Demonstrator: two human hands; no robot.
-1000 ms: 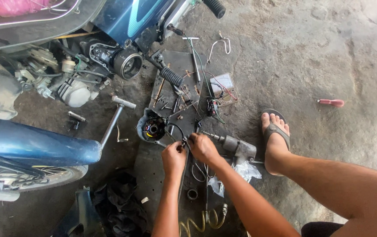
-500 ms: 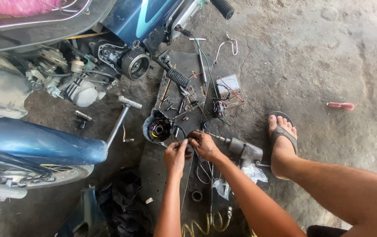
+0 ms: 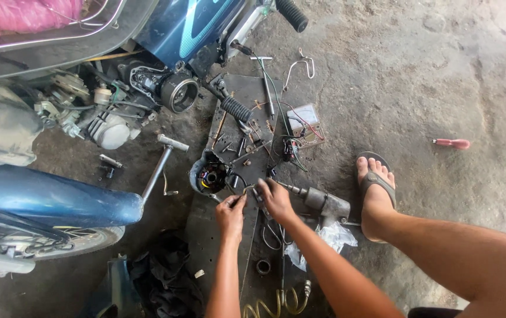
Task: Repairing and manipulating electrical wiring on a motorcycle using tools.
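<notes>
Both hands have crept toward twelve o'clock since a moment ago: left hand [image 3: 230, 213] pinches a thin wire, right hand [image 3: 275, 198] grips small wiring beside the stator coil [image 3: 210, 176] at ten o'clock, closing on it.

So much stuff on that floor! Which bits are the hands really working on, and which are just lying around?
In hand:
left hand and right hand pinching thin wires
round coil part beside them

Lying about:
air tool
pink screwdriver
T-handle wrench
small ring
black rag
</notes>
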